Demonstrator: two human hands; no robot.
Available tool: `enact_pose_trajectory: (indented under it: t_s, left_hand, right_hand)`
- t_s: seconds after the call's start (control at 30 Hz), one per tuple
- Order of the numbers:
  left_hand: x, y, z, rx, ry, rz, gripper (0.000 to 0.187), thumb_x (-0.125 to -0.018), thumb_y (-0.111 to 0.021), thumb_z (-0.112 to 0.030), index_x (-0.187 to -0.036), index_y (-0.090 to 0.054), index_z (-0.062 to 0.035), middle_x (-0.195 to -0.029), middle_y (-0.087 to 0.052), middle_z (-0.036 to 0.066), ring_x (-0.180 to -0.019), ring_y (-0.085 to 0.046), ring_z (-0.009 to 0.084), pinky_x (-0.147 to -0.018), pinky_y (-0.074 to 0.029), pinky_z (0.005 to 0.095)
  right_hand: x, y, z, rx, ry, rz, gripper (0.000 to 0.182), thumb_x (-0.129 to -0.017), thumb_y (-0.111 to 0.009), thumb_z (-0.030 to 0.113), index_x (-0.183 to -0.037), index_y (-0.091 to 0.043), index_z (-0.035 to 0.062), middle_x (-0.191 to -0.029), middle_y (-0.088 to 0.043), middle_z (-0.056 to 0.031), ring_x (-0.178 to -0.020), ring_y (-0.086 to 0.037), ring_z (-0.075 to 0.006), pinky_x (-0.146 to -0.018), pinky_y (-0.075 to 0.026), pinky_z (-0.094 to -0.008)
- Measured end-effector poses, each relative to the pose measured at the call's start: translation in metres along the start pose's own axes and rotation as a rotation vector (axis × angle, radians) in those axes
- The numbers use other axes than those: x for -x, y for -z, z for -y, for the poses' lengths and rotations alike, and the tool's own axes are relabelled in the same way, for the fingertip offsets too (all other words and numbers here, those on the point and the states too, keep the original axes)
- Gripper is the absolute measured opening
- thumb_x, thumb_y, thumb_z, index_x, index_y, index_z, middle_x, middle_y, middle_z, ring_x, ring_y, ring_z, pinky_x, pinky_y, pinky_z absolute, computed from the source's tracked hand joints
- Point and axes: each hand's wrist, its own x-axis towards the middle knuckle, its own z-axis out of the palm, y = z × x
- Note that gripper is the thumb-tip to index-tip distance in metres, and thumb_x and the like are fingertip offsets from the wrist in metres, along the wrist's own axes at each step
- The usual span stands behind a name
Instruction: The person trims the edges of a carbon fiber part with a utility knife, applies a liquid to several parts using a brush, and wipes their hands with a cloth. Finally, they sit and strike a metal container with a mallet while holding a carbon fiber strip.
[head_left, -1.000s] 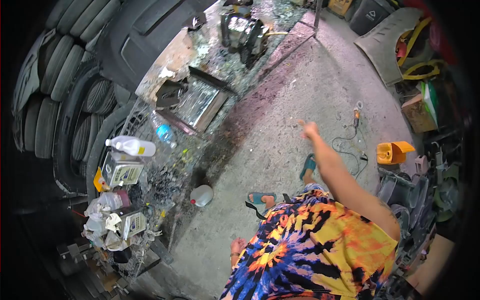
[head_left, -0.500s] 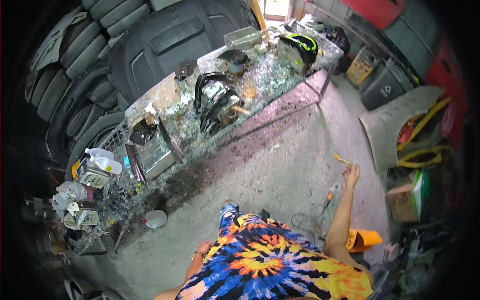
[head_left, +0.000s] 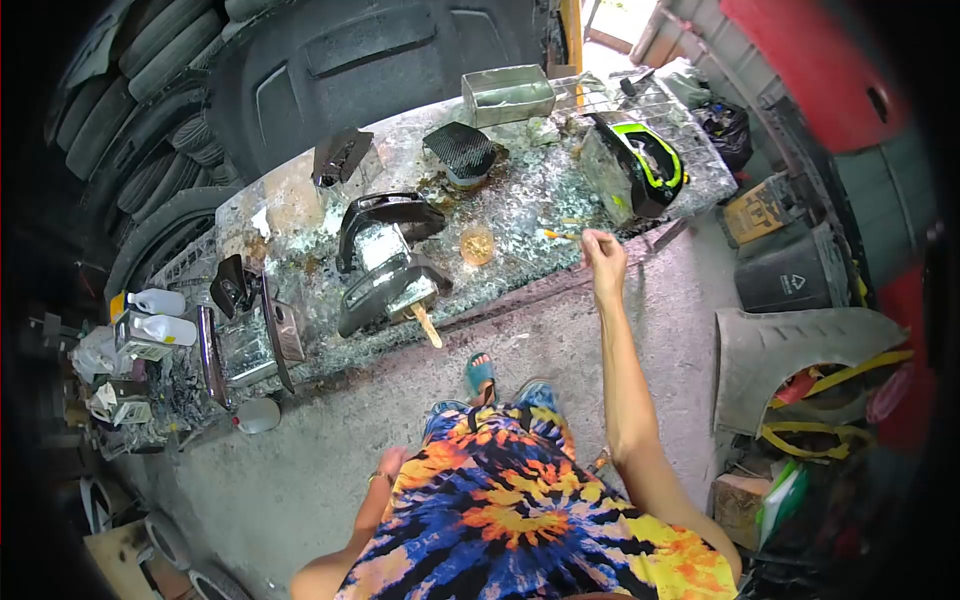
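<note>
My right hand (head_left: 604,255) reaches out over the table's front edge, fingers closed on a thin stick with an orange end (head_left: 558,235). That end points left, toward a small round container of amber stuff (head_left: 477,246) on the worktable (head_left: 520,205). Left of the container stand dark curved parts (head_left: 392,215), and a wooden-handled tool (head_left: 426,325) juts over the edge below them. A black part with a bright green rim (head_left: 640,160) lies right of my hand. My left hand (head_left: 392,461) hangs low beside my shirt, its fingers mostly hidden.
A metal tray (head_left: 508,95) and a carbon-patterned piece (head_left: 460,150) sit toward the table's back. White jugs (head_left: 165,329) stand at the left end. A plastic jug (head_left: 257,415) is on the floor. At right are a grey fender (head_left: 790,345) and a black bin (head_left: 790,275).
I have come closer to the table. My right hand, still holding the stick, has moved left and forward to the table's front edge. My left hand stays low at my side.
</note>
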Motion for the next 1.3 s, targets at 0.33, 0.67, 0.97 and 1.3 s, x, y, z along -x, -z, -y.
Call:
enact_pose_trajectory:
  t_s: [0.33,0.67,0.97,1.3]
  left_hand:
    - [0.115,-0.116,-0.146,0.838,0.156,-0.531,0.027,-0.091,-0.051,-0.026,-0.109,-0.054,-0.0069,-0.095,-0.063,0.010,-0.091,-0.061,0.0207,-0.070,-0.050,0.0344]
    - [0.136,-0.253,-0.148,0.617,0.250,-0.297,0.034,-0.091,-0.049,-0.026,-0.118,-0.049,-0.0042,-0.104,-0.062,0.013,-0.094,-0.060,0.0262,-0.078,-0.049,0.0387]
    - [0.089,-0.224,-0.218,0.987,0.281,-0.394,0.032,-0.089,-0.053,-0.027,-0.113,-0.053,-0.0058,-0.102,-0.063,0.012,-0.090,-0.062,0.0250,-0.076,-0.051,0.0396]
    - [0.077,-0.217,-0.200,0.941,0.263,-0.355,0.034,-0.090,-0.053,-0.030,-0.114,-0.052,-0.0072,-0.106,-0.063,0.012,-0.093,-0.062,0.0250,-0.075,-0.051,0.0382]
  right_hand:
    - [-0.190,-0.124,-0.028,0.321,0.403,0.351,0.013,-0.084,-0.064,0.011,-0.094,-0.064,0.0027,-0.074,-0.061,-0.0025,-0.065,-0.054,-0.0089,-0.061,-0.044,-0.0233]
    - [-0.188,-0.106,-0.061,0.532,0.540,0.591,0.011,-0.082,-0.062,0.008,-0.091,-0.059,0.0028,-0.080,-0.056,-0.0104,-0.068,-0.058,-0.0288,-0.060,-0.047,-0.0352]
    - [-0.202,-0.106,-0.018,0.566,0.441,0.620,0.012,-0.082,-0.063,0.007,-0.092,-0.058,0.0030,-0.081,-0.055,-0.0104,-0.069,-0.057,-0.0289,-0.059,-0.046,-0.0353]
    - [-0.182,-0.092,-0.029,0.681,0.546,0.660,0.012,-0.081,-0.063,0.007,-0.091,-0.057,0.0045,-0.081,-0.054,-0.0102,-0.069,-0.058,-0.0301,-0.058,-0.046,-0.0371]
